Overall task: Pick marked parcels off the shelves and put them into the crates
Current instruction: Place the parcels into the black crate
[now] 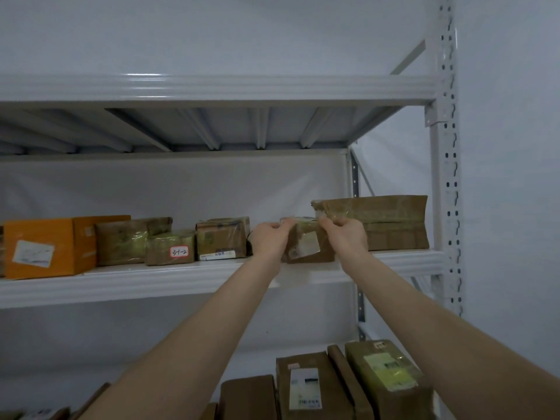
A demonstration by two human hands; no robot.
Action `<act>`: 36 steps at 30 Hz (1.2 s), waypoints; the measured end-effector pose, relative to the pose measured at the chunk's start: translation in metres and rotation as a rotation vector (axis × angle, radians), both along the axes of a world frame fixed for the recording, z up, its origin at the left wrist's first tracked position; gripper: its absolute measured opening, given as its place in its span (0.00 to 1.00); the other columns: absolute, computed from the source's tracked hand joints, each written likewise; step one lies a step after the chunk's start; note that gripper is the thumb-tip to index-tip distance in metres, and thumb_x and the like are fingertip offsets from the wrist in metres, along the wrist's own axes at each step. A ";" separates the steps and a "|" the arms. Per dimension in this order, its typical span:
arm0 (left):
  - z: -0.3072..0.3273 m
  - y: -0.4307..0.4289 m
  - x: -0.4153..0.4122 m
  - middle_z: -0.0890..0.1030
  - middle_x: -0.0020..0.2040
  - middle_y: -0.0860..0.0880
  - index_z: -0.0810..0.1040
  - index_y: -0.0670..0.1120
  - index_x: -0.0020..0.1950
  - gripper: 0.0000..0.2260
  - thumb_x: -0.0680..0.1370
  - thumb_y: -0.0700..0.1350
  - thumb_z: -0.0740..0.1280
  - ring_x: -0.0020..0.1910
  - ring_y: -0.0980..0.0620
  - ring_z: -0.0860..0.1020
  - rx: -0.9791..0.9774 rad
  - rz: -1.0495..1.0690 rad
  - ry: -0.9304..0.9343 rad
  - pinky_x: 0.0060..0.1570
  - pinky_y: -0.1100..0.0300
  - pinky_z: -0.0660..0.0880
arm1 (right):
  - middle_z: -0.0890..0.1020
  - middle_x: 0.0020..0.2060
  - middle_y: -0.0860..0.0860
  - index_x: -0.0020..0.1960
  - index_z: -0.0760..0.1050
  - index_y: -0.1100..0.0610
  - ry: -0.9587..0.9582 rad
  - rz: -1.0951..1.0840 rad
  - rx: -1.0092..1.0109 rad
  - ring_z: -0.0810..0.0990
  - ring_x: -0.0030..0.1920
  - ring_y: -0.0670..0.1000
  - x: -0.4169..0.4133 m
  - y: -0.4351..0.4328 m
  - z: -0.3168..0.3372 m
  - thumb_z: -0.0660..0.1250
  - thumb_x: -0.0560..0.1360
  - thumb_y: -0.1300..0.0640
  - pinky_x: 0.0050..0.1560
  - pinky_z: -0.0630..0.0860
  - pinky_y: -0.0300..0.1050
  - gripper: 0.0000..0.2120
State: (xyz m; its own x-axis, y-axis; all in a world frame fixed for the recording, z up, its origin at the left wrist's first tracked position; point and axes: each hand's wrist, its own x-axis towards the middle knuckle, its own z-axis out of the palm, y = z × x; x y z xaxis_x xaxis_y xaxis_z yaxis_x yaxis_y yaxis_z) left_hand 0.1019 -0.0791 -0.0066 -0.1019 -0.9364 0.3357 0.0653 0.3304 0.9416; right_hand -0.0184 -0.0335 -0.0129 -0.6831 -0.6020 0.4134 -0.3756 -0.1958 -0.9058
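Both hands are clamping on a small taped brown parcel that is sitting near the front of the middle shelf. The left hand is gripping its upper corner at 9 o'clock, and the right hand is pinching its top edge at 2 o'clock. A larger flat box is lying at the parcel's 3 o'clock, just behind the right hand.

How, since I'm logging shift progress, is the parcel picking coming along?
Done: nothing provable; no crate is in view. In hand: the left hand and right hand grip the top of a small brown taped cardboard parcel standing on the white metal shelf. Left: carrying it to a crate; the brown parcel with a red-bordered handwritten label also waits on that shelf.
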 end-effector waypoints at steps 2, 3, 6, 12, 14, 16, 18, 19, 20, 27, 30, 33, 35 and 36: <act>0.001 0.011 0.003 0.81 0.47 0.43 0.79 0.42 0.43 0.07 0.75 0.45 0.70 0.49 0.44 0.79 0.039 -0.045 0.050 0.51 0.54 0.77 | 0.83 0.44 0.54 0.54 0.80 0.57 -0.103 0.082 -0.029 0.81 0.48 0.54 -0.003 0.005 0.002 0.72 0.72 0.50 0.54 0.78 0.52 0.15; 0.000 0.017 0.005 0.81 0.44 0.44 0.80 0.41 0.47 0.05 0.75 0.42 0.70 0.46 0.46 0.79 0.050 -0.064 0.069 0.48 0.56 0.77 | 0.84 0.45 0.55 0.55 0.80 0.57 -0.152 0.123 -0.040 0.81 0.48 0.55 -0.005 0.008 0.002 0.73 0.70 0.53 0.54 0.79 0.52 0.15; -0.003 0.029 0.008 0.80 0.45 0.46 0.78 0.43 0.53 0.07 0.76 0.37 0.68 0.46 0.48 0.79 0.071 -0.119 0.120 0.48 0.56 0.77 | 0.83 0.48 0.55 0.56 0.78 0.57 -0.225 0.209 -0.064 0.81 0.51 0.55 -0.007 0.015 -0.001 0.74 0.69 0.60 0.57 0.78 0.54 0.16; -0.009 0.046 0.003 0.79 0.56 0.46 0.73 0.43 0.60 0.16 0.75 0.32 0.66 0.46 0.52 0.78 -0.010 -0.112 0.186 0.43 0.58 0.76 | 0.83 0.52 0.50 0.59 0.77 0.54 -0.177 0.300 -0.183 0.80 0.55 0.50 -0.008 0.030 -0.007 0.67 0.72 0.71 0.60 0.77 0.50 0.19; -0.010 0.050 0.005 0.79 0.58 0.48 0.73 0.43 0.61 0.16 0.75 0.32 0.66 0.48 0.53 0.78 -0.037 -0.104 0.191 0.43 0.60 0.74 | 0.82 0.54 0.49 0.60 0.78 0.53 -0.124 0.305 -0.188 0.80 0.57 0.50 -0.009 0.032 -0.006 0.65 0.72 0.72 0.61 0.77 0.50 0.21; -0.011 0.054 0.006 0.78 0.58 0.50 0.73 0.44 0.62 0.16 0.75 0.33 0.67 0.54 0.51 0.77 -0.085 -0.085 0.170 0.44 0.63 0.73 | 0.81 0.56 0.49 0.62 0.77 0.53 -0.088 0.304 -0.163 0.78 0.58 0.51 -0.009 0.033 -0.006 0.65 0.73 0.71 0.62 0.76 0.50 0.22; -0.008 0.059 0.006 0.78 0.58 0.50 0.74 0.46 0.61 0.16 0.75 0.35 0.68 0.55 0.52 0.77 -0.161 -0.093 0.135 0.47 0.63 0.75 | 0.80 0.58 0.50 0.64 0.76 0.52 -0.085 0.324 -0.135 0.78 0.58 0.52 -0.007 0.035 -0.007 0.70 0.73 0.63 0.61 0.76 0.52 0.20; -0.005 0.060 0.005 0.78 0.57 0.49 0.75 0.47 0.61 0.16 0.75 0.36 0.69 0.55 0.52 0.77 -0.198 -0.100 0.110 0.49 0.62 0.76 | 0.80 0.57 0.50 0.64 0.75 0.52 -0.095 0.352 -0.126 0.78 0.57 0.53 -0.005 0.036 -0.008 0.73 0.71 0.58 0.60 0.76 0.52 0.22; -0.003 0.062 0.005 0.78 0.57 0.49 0.76 0.48 0.60 0.15 0.75 0.37 0.69 0.55 0.51 0.77 -0.230 -0.104 0.077 0.51 0.60 0.77 | 0.79 0.57 0.51 0.64 0.74 0.52 -0.117 0.387 -0.126 0.79 0.56 0.53 -0.004 0.037 -0.009 0.75 0.70 0.55 0.59 0.77 0.52 0.25; 0.012 0.047 0.007 0.79 0.59 0.48 0.78 0.49 0.61 0.14 0.76 0.45 0.70 0.57 0.49 0.77 -0.275 0.024 -0.009 0.58 0.51 0.77 | 0.82 0.54 0.52 0.63 0.75 0.55 0.032 0.364 -0.053 0.81 0.52 0.53 0.005 0.033 0.010 0.74 0.71 0.47 0.55 0.78 0.51 0.24; 0.021 0.035 0.004 0.79 0.59 0.48 0.77 0.48 0.63 0.15 0.76 0.45 0.69 0.57 0.48 0.77 -0.228 0.040 -0.036 0.59 0.50 0.76 | 0.82 0.56 0.51 0.64 0.76 0.52 0.188 0.249 0.012 0.80 0.55 0.53 0.006 0.027 0.017 0.70 0.71 0.41 0.57 0.77 0.53 0.25; 0.027 0.022 -0.003 0.78 0.59 0.48 0.76 0.46 0.64 0.14 0.79 0.45 0.65 0.58 0.48 0.76 -0.131 0.009 -0.038 0.60 0.52 0.74 | 0.79 0.59 0.50 0.64 0.76 0.50 0.391 0.061 0.072 0.79 0.55 0.52 0.000 0.029 0.025 0.68 0.74 0.43 0.52 0.74 0.45 0.21; 0.027 0.014 -0.007 0.78 0.58 0.49 0.76 0.45 0.63 0.12 0.81 0.45 0.62 0.56 0.50 0.75 -0.133 -0.005 -0.092 0.58 0.56 0.72 | 0.76 0.62 0.50 0.64 0.75 0.46 0.513 -0.055 0.103 0.78 0.57 0.53 -0.004 0.028 0.028 0.68 0.75 0.46 0.53 0.73 0.45 0.18; 0.025 0.013 -0.009 0.77 0.56 0.49 0.76 0.44 0.63 0.12 0.81 0.46 0.61 0.55 0.50 0.74 -0.133 -0.013 -0.123 0.56 0.57 0.71 | 0.74 0.63 0.50 0.65 0.75 0.45 0.569 -0.092 0.117 0.77 0.58 0.54 -0.006 0.027 0.029 0.67 0.76 0.48 0.54 0.72 0.45 0.17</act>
State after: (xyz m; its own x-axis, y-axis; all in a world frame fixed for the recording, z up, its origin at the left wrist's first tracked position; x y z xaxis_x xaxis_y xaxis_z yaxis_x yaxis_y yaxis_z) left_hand 0.0927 -0.0666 0.0184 -0.1620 -0.8829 0.4408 -0.0424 0.4525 0.8908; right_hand -0.0240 -0.0063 0.0164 -0.4246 -0.6146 0.6649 -0.8200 -0.0503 -0.5701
